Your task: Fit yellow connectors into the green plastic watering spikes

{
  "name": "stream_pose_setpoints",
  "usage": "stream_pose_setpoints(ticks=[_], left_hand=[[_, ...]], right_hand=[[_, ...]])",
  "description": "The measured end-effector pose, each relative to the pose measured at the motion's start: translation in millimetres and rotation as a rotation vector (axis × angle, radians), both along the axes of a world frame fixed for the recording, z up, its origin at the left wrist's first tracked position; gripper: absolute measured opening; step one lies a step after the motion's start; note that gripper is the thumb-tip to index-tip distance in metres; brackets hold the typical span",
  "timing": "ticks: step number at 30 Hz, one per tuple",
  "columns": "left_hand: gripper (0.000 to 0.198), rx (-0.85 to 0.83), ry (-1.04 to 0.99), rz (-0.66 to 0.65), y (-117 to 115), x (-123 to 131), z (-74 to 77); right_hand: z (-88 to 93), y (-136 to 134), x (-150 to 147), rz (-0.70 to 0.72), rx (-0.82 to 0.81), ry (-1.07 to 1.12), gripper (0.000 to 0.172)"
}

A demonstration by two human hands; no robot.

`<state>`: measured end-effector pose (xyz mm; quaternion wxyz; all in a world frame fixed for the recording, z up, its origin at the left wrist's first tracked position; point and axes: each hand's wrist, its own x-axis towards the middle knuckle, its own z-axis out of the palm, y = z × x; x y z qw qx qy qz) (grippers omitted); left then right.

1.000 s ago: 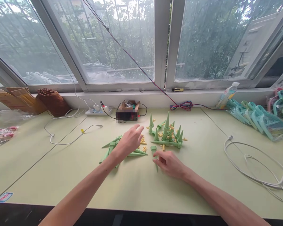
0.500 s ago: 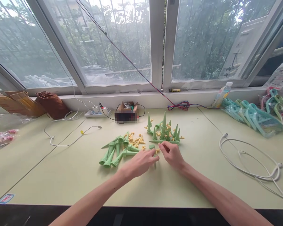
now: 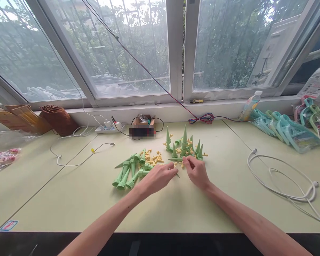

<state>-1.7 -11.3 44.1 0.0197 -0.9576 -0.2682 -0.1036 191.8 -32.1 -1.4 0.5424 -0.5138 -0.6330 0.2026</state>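
Note:
My left hand (image 3: 158,177) is curled with its fingertips pinched on a green spike whose thin tip (image 3: 177,175) sticks out to the right. My right hand (image 3: 196,171) is closed in a pinch close beside it, holding a small yellow piece (image 3: 182,165). Several green cone spikes (image 3: 128,169) lie flat on the pale green table (image 3: 69,192) to the left. More green spikes (image 3: 185,145) stand upright just beyond my hands, with small yellow fittings (image 3: 153,156) scattered between the two groups.
A white cable (image 3: 280,177) coils at the right. Teal packaged items (image 3: 285,129) and a bottle (image 3: 249,106) sit at the back right. A power strip (image 3: 109,126), a small box (image 3: 142,126), a brown bag (image 3: 59,119), cardboard (image 3: 18,119) and a loose white cable (image 3: 77,156) occupy the back left.
My left hand has drawn back from the yellow fittings to the spike in front of me. My right hand has moved forward beside it, and both hands have closed together on the parts.

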Motion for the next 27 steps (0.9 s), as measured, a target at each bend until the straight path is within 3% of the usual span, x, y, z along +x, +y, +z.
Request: stream_pose_setpoints(ticks=[5, 10, 27], left_hand=[[0.015, -0.198, -0.332, 0.178, 13.4, 0.1, 8.7], [0.019, -0.277, -0.553, 0.294, 25.8, 6.5, 5.0], [0.016, -0.382, -0.585, 0.356, 29.3, 30.0, -8.6]], right_hand=[[3.1, -2.2, 1.8, -0.083, 0.017, 0.074, 0.046], [2.7, -2.2, 2.8, -0.083, 0.011, 0.121, 0.045], [-1.9, -2.8, -0.4, 0.023, 0.015, 0.091, 0.042]])
